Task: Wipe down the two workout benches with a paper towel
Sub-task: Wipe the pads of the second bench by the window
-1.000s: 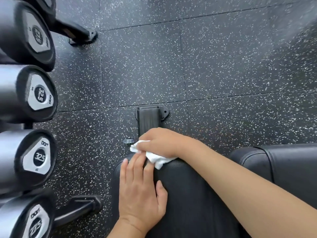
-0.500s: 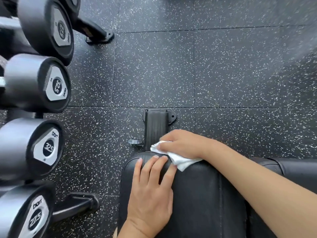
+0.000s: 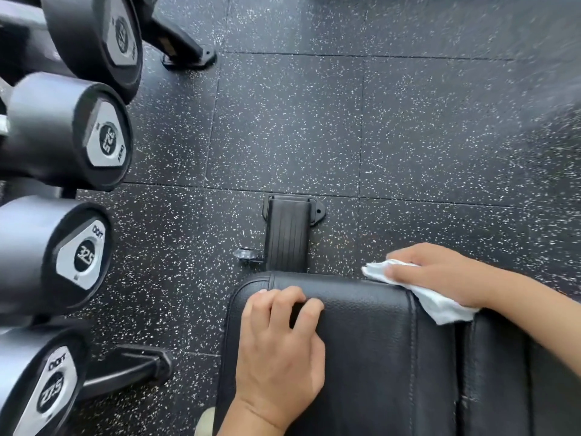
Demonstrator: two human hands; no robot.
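Note:
A black padded workout bench [image 3: 371, 341] fills the lower middle of the view, its end pad nearest the far edge. My right hand [image 3: 440, 272] holds a crumpled white paper towel [image 3: 440, 305] against the pad's far right corner, by the seam to the adjoining pad [image 3: 503, 372]. My left hand [image 3: 279, 350] rests on the pad's left part with its fingers curled, fingertips pressing near the far edge. A second bench is not visible.
The bench's black foot [image 3: 287, 234] and a small wheel [image 3: 246, 254] stick out onto the speckled rubber floor [image 3: 314, 121]. A rack of several large dumbbells [image 3: 72, 133] lines the left side, with its feet [image 3: 132, 368] on the floor.
My right hand has swept the paper towel rightward along the pad's far edge to its right corner. My left hand's fingers, flat before, have curled.

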